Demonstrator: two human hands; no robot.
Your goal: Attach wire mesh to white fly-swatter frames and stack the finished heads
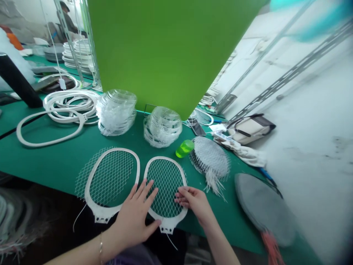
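Observation:
A white oval racket-head frame (180, 167) lies at the table's front edge, with a diamond-patterned mesh (165, 191) across its opening. My left hand (136, 213) rests with fingers spread over the left rim and mesh of this frame. On the opposite side, my right hand (193, 202) pinches the right rim at the edge of the mesh; its fingertips are partly hidden. Just left of my left hand lies a second white oval frame (91, 180). Its loose mesh (110, 180) sits off to the left, sticking out past the rim. Thin wires hang below both frames.
Stacks of clear oval rings (117, 114) stand behind the frames, beside white frames (51, 141). To the right are a green cylinder (184, 148), a mesh pile (212, 156), a phone (196, 127) and a grey oval stack (261, 206). A green panel (162, 55) rises behind.

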